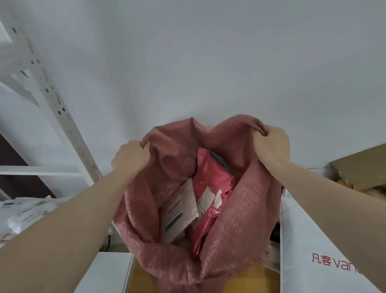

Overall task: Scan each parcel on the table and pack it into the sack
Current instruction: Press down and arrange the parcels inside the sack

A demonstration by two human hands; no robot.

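A pink woven sack stands open in front of me, its mouth pulled wide. My left hand grips the left rim of the sack and my right hand grips the right rim, both with fingers curled into the cloth. Inside the sack lies a pink plastic mailer with a white label, and beside it a white parcel with a teal-marked label. The bottom of the sack is hidden.
White mailers lie piled at the left under a white metal shelf frame. A white bag with red lettering stands at the right. Brown cardboard boxes sit at the far right. A yellow surface shows below the sack.
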